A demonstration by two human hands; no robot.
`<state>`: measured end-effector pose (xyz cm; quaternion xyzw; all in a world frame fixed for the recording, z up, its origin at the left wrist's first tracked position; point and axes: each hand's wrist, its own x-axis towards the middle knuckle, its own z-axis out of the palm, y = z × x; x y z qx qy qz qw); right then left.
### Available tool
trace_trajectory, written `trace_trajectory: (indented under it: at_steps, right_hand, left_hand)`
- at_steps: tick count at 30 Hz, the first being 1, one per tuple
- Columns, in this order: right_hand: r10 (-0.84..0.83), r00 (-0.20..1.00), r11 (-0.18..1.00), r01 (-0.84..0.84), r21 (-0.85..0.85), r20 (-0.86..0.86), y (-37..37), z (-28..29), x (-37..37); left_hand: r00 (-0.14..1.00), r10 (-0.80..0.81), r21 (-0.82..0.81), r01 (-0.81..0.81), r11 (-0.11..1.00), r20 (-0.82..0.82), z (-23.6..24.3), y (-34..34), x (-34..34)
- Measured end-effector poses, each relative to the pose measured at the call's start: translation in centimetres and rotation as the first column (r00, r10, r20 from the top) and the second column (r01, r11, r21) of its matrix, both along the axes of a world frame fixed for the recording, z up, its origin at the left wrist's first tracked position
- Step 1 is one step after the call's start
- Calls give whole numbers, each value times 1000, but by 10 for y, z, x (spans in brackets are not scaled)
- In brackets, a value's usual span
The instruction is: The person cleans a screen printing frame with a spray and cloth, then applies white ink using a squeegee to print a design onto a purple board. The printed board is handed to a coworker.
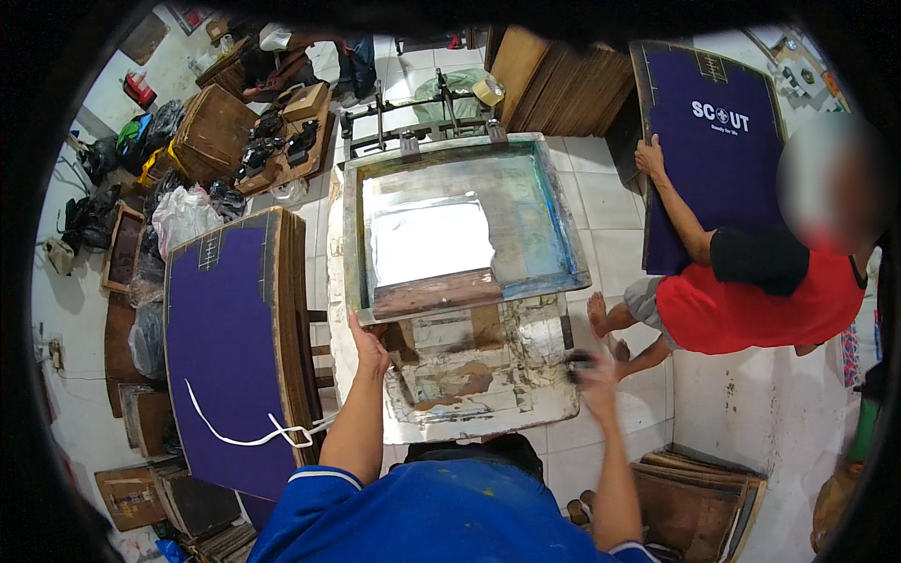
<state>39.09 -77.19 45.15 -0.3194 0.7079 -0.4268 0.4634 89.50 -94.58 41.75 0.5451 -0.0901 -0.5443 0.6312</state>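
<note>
A framed printing screen [554, 216] with a wooden squeegee [434, 293] lying along its near side sits above a paint-stained white table [488, 399]. My left hand [368, 349] grips the screen's near left corner. My right hand [593, 373], blurred, is at the table's right edge with something small and dark in its fingers. A purple cloth on a wooden board [221, 352] lies to my left, with a white cord [246, 433] across it.
A person in a red and black shirt [760, 300] sits on the tiled floor at right, a hand on another purple cloth board [718, 141]. Stacked wooden boards stand at the back [563, 84] and lower right [699, 502]. Bags and boxes crowd the left.
</note>
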Motion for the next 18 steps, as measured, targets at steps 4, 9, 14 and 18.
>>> trace_trajectory:
  at_steps: [4,9,14,18]
  right_hand:
    - [217,970,967,-229,110,108,-89,-56,163]
    - [-156,891,907,-42,418,427,-163,-18,214]
    - [194,879,976,-127,178,-436,-127,-10,204]
    - [59,896,992,-100,-71,-439,-3,-17,153]
  left_hand:
    - [997,68,89,-63,994,-48,7,1,-2]
    - [997,75,55,-77,995,36,12,-3,-9]
    - [998,-32,270,14,963,63,17,-12,-8]
    - [986,-165,370,163,915,-27,17,-13,14]
